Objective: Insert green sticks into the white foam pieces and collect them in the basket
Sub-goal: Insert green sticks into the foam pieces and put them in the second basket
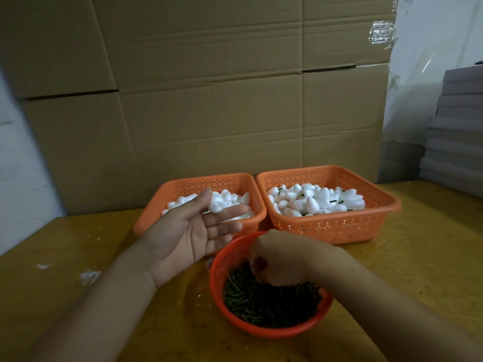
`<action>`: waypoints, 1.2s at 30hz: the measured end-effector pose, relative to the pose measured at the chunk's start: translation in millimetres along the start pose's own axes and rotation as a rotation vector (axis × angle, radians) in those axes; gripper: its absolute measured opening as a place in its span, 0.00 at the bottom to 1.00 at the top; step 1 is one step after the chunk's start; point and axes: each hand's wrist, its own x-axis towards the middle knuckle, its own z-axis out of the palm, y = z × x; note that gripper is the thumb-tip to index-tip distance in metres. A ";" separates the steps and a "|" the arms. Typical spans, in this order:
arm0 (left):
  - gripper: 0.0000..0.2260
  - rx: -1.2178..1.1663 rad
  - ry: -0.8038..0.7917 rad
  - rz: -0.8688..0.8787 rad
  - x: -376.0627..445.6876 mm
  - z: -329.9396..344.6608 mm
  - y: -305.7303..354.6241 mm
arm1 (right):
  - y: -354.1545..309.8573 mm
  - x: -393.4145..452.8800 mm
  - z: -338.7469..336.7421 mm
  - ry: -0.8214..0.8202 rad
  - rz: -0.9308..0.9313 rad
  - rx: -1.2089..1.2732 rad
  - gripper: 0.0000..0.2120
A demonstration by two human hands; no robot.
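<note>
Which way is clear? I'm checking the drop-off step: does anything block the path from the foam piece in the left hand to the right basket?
Nothing visible does. The left hand pinches the foam piece above the left basket; the right basket sits directly beside it, open-topped.

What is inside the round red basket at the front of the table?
The round red basket holds a heap of short green sticks. The right hand reaches into them with curled fingers. What the fingers grip, and the basket's bottom, are covered.

White foam pieces [317,202], dark green sticks [269,304], 2 orange perforated baskets [329,226], probably red bowl [274,331].
</note>
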 end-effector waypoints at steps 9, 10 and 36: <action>0.06 -0.050 0.125 0.085 1.7 -5.3 -4.2 | 8.5 -1.8 -12.8 0.085 0.037 0.118 0.07; 0.06 -0.051 0.129 0.092 1.9 -5.7 -4.3 | 9.5 -2.3 -14.4 0.074 0.053 0.188 0.06; 0.09 -0.026 0.151 0.113 0.8 -8.2 0.9 | 2.1 -15.2 -33.2 0.025 -0.279 1.108 0.06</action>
